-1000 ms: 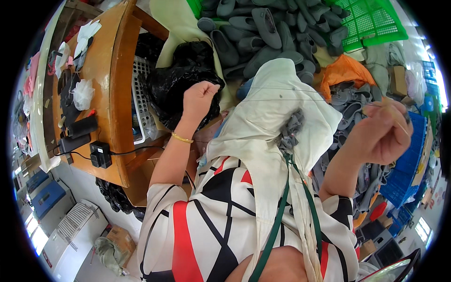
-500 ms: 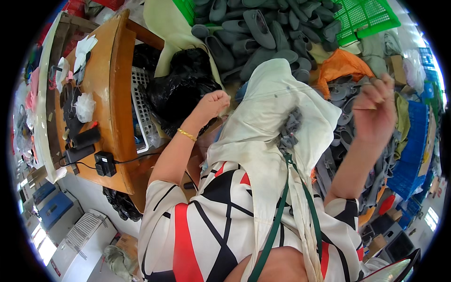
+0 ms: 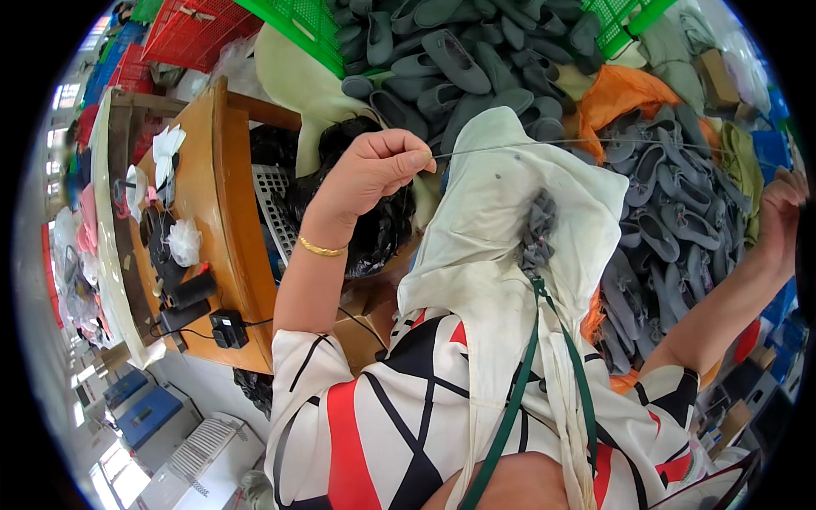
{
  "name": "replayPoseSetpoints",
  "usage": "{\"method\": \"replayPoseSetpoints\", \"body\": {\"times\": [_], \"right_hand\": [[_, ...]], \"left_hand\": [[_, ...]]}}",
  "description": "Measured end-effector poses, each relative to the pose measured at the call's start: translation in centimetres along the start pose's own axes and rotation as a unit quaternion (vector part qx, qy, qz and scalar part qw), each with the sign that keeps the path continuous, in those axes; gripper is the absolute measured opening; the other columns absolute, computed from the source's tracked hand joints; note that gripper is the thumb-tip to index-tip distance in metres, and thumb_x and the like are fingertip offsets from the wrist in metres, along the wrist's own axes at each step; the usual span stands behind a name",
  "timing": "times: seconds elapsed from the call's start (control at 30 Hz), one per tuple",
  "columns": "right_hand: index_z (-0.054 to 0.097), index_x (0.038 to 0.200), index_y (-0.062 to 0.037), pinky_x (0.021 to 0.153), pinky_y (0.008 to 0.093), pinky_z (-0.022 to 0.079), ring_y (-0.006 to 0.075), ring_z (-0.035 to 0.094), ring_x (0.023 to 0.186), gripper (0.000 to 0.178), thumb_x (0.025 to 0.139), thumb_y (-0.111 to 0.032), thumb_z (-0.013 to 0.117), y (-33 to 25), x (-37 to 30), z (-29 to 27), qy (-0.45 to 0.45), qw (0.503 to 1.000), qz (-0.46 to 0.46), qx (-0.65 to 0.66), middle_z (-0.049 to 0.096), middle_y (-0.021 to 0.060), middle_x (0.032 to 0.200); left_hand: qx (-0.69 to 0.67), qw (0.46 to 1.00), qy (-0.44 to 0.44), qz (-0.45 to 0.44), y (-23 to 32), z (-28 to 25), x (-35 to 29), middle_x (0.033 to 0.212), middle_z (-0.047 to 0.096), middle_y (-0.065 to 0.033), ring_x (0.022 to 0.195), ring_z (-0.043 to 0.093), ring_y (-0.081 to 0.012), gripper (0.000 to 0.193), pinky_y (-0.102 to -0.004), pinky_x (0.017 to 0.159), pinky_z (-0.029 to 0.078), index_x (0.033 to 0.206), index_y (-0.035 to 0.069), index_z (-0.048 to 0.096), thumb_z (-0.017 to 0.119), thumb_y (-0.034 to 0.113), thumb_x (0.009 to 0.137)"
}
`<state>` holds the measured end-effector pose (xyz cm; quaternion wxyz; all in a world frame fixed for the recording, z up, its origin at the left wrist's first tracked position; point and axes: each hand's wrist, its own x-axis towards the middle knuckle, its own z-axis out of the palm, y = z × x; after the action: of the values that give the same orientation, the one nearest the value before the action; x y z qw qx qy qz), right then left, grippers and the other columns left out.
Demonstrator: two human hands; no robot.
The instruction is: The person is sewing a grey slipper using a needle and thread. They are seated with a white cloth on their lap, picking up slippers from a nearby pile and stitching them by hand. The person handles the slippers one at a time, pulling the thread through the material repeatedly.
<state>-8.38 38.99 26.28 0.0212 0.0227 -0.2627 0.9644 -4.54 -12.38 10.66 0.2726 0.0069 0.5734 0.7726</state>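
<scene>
My left hand is raised above the apron, thumb and forefinger pinched on a dark thread. From that pinch the thread runs taut to the right, across the far part of the cream apron, and thins out toward my right hand. That hand is far out at the right rim, fingers curled closed at the thread's other end; the rim cuts off part of it. On the apron sits a crumpled dark grey cloth bunch, above a knotted green strap.
Grey slip-on shoes are heaped in front of a green crate. More grey shoes with bows lie at right by orange sacking. Left are a wooden table, black plastic bag and red crate.
My right hand has swung outward to the right rim. My left hand has come up and slightly forward. The thread now stretches farther between them, and the view has shifted.
</scene>
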Motion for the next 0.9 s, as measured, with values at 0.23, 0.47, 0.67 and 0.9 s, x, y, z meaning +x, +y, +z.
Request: {"method": "replayPoseSetpoints", "body": {"times": [0.23,0.47,0.67,0.9], "right_hand": [[0.043,0.082,0.0028,0.088,0.0406,0.053,0.0176,0.043,0.064,0.015,0.096,0.005,0.038,-11.4,-2.5,-14.6,0.132,0.986,-0.103,0.0,0.039,0.0093,0.073],[0.038,0.078,0.0041,0.109,0.0566,0.043,0.0205,0.041,0.059,0.019,0.095,0.009,0.031,-21.0,-5.1,-24.7,0.103,0.938,-0.312,-0.112,0.036,0.0104,0.069],[0.038,0.074,0.0029,0.11,0.0607,0.043,0.0218,0.041,0.059,0.023,0.095,0.008,0.032,-16.7,-5.6,-22.9,0.322,0.838,-0.371,-0.236,0.038,0.0123,0.069],[0.041,0.076,0.0026,0.106,0.0625,0.046,0.0218,0.043,0.062,0.024,0.099,0.002,0.035,-23.6,-11.9,-33.4,0.33,0.853,-0.378,-0.148,0.042,0.0119,0.073]], "left_hand": [[-0.015,0.993,0.003,-0.118,-8.4,-3.5,3.1,0.078,0.062,0.0035,0.054,0.035,0.0006,0.013,-0.0156,0.045,0.025,0.093,0.001,0.068,0.067,0.014,0.094],[-0.126,0.987,-0.072,-0.064,-2.2,4.2,2.6,0.076,0.06,0.0017,0.051,0.033,0.0005,0.01,-0.0153,0.043,0.024,0.09,0.002,0.065,0.067,0.011,0.093],[-0.134,0.981,-0.057,-0.131,-3.1,5.9,4.7,0.07,0.059,0.0015,0.048,0.032,0.0012,0.013,-0.0154,0.041,0.024,0.087,0.001,0.066,0.066,0.012,0.093],[-0.112,0.969,-0.048,-0.216,-7.7,3.2,6.1,0.068,0.056,0.0013,0.044,0.029,0.0011,0.014,-0.0145,0.038,0.024,0.088,0.0,0.064,0.062,0.012,0.095]]}}
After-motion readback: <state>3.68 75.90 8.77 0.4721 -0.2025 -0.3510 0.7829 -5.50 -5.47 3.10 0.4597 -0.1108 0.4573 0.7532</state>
